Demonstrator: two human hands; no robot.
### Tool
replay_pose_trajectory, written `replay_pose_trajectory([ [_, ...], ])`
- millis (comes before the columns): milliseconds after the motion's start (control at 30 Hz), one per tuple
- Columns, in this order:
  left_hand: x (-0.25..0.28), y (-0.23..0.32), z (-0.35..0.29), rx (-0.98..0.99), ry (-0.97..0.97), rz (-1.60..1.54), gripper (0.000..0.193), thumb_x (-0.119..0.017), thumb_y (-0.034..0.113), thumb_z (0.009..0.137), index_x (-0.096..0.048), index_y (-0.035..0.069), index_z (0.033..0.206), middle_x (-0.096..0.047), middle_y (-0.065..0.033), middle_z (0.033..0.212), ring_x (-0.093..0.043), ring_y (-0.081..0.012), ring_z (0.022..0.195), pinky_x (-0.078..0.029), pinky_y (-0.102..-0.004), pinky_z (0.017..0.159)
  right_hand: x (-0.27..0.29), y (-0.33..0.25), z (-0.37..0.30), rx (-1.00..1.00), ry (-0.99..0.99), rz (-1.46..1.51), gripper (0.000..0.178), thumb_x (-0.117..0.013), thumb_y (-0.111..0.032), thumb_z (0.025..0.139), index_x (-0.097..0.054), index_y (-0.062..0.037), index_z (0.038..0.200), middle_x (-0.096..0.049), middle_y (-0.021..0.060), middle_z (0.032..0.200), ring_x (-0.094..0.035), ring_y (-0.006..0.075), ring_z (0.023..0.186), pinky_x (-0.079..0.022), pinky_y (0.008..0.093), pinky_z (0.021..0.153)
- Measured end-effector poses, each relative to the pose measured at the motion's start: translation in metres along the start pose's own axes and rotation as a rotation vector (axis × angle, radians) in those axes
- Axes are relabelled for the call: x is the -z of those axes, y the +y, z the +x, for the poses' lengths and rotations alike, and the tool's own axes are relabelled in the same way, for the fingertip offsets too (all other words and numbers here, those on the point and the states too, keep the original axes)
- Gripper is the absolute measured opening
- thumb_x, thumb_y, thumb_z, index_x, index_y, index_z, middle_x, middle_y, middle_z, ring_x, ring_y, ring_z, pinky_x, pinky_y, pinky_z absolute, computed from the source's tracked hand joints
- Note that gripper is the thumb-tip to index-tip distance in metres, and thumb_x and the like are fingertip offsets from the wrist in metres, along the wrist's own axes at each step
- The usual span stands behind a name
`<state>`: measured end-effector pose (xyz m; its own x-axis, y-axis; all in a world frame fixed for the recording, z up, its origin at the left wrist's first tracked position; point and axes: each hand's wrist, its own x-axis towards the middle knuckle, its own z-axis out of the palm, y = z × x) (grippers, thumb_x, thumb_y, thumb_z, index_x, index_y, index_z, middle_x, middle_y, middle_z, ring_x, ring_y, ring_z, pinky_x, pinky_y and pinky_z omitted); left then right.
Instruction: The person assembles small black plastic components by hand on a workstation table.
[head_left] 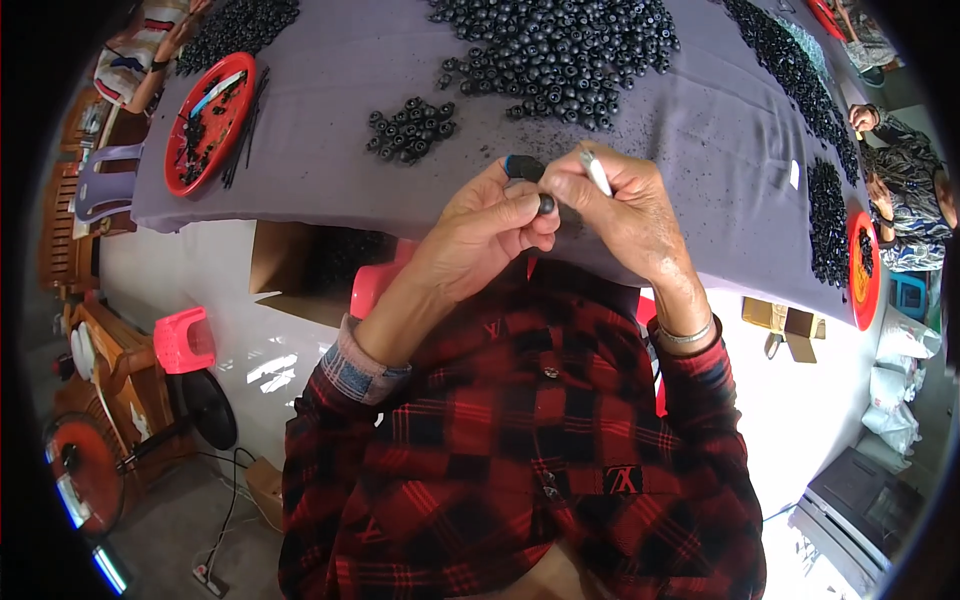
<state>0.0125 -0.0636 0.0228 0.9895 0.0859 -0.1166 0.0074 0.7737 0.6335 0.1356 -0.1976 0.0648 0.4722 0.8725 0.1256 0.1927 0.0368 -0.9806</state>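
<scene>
Between the thumb and fingers of my left hand (470, 228) is a small round black piece (546, 204) with a glossy surface. A black wrap (523, 167) with a blue edge covers a finger of this hand. My right hand (640, 222) is closed around a slim white-handled tool (597, 172), its fingertips close to the black piece; the tool's working end is hidden. Beyond my hands lies a large heap of black hollow round pieces (575, 55). A smaller cluster of similar pieces (410, 130) sits to its left, and dark crumbs dot the cloth.
A grey-purple cloth (310, 110) covers the table. Red basins stand at the left (171, 165) and right (857, 314) edges. More black pieces (828, 225) line the right side, near co-workers' hands. Below the table edge are a cardboard box (275, 265) and a pink stool (185, 340).
</scene>
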Motion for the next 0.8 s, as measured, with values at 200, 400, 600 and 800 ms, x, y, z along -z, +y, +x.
replay_pose_trajectory([
  [200,0.007,0.002,0.000,-0.134,0.012,0.005,0.026,-0.062,0.013,0.091,-0.049,0.006,0.112,-0.061,-0.0050,0.096,-0.060,-0.0137,0.084,-0.051,-0.0312,0.074,0.003,-0.017,-0.011,0.059,0.074,-0.447,0.018,-0.062,-0.016,0.091,-0.062,0.0007,0.097,-0.060,0.0089,0.082,-0.056,0.0168,0.076,-0.047,0.0303,0.071],
  [400,0.009,0.004,0.002,-0.188,-0.016,-0.025,0.023,-0.060,0.011,0.092,-0.049,0.007,0.111,-0.060,-0.0051,0.098,-0.060,-0.0134,0.086,-0.051,-0.0317,0.079,-0.008,-0.010,-0.012,0.247,0.021,-0.610,0.018,-0.068,-0.017,0.086,-0.066,-0.0018,0.097,-0.066,0.0099,0.081,-0.065,0.0259,0.071,-0.050,0.0333,0.062],
  [600,0.002,0.005,-0.001,-0.148,0.002,0.021,0.024,-0.059,0.015,0.093,-0.048,0.007,0.112,-0.057,-0.0015,0.094,-0.056,-0.0104,0.087,-0.047,-0.0275,0.081,-0.008,-0.005,-0.012,0.196,0.028,-0.486,0.019,-0.069,-0.017,0.086,-0.067,-0.0014,0.097,-0.068,0.0106,0.082,-0.066,0.0212,0.073,-0.052,0.0308,0.065],
  [800,0.000,0.002,-0.001,-0.142,0.002,0.007,0.024,-0.060,0.014,0.092,-0.048,0.006,0.112,-0.058,-0.0031,0.093,-0.058,-0.0124,0.084,-0.051,-0.0306,0.078,-0.005,-0.005,-0.007,0.246,0.053,-0.512,0.020,-0.063,-0.018,0.092,-0.065,0.0011,0.096,-0.068,0.0113,0.083,-0.066,0.0174,0.073,-0.052,0.0295,0.066],
])
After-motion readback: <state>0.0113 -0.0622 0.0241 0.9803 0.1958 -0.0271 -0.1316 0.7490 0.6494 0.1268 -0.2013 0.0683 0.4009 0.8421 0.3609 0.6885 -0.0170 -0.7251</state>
